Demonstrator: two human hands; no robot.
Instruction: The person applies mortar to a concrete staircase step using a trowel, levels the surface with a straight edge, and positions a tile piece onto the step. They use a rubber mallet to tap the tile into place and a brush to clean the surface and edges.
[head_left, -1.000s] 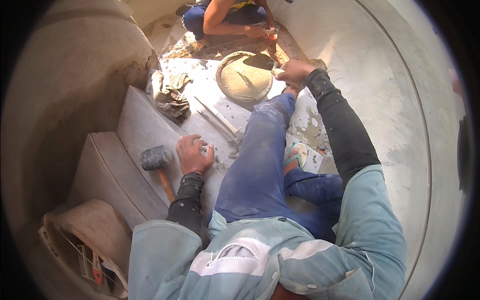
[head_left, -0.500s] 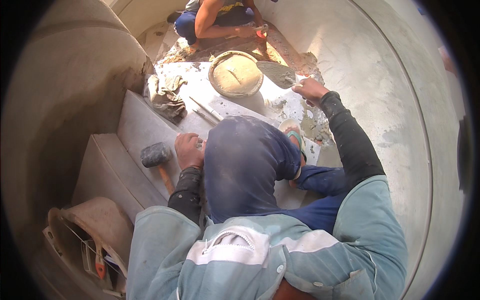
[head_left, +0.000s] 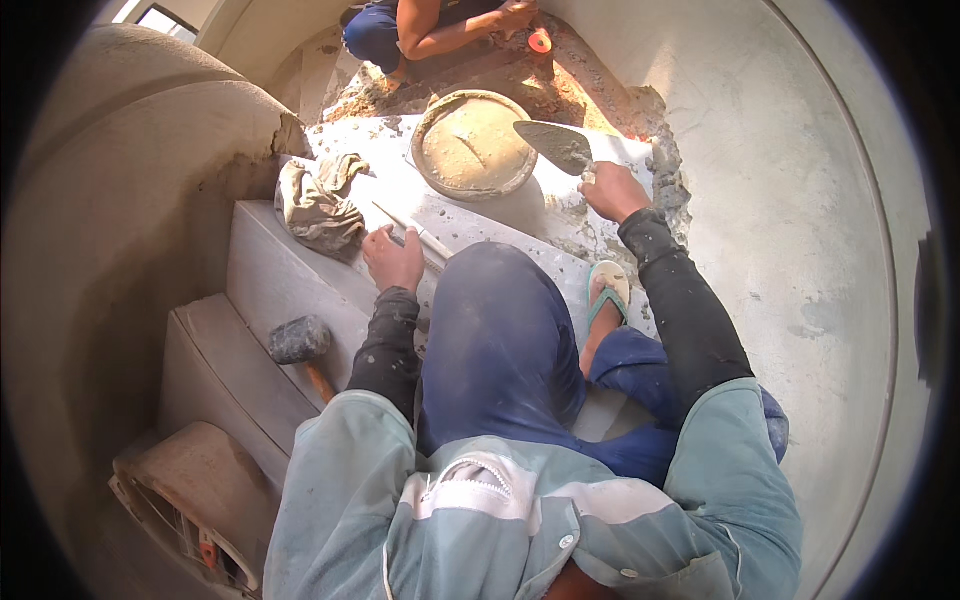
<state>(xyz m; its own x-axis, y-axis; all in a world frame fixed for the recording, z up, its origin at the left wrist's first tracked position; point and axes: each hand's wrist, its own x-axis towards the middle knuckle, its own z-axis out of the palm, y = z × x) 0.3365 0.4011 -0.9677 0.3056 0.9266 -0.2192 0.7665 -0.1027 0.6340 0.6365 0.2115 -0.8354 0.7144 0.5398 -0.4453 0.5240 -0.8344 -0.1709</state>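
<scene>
My right hand (head_left: 613, 191) is closed round the handle of a pointing trowel (head_left: 553, 145), its blade smeared with grey mortar and pointing left. The blade tip is by the right rim of a round tub (head_left: 418, 160) filled with wet mortar (head_left: 470, 145). My left hand (head_left: 393, 259) is over the pale slab, thumb and forefinger apart, at the upper end of a thin dark tool that it partly hides. Whether it touches this tool is unclear. Beside it lies a slim white stick-like tool (head_left: 425, 238), and a crumpled brown rag (head_left: 318, 205) is just beyond to the left.
A rubber mallet (head_left: 300, 340) rests on pale steps (head_left: 270, 265) at left. Below them a tipped bucket (head_left: 205, 470) holds tools. Curved plastered walls (head_left: 790, 230) rise on both sides. Another person's arm (head_left: 450, 38) is at the far end, near broken rubble.
My left hand has moved forward from beside my knee to the thin tools near the rag. The trowel remains in my right hand, slightly left of before. My view has shifted a little.
</scene>
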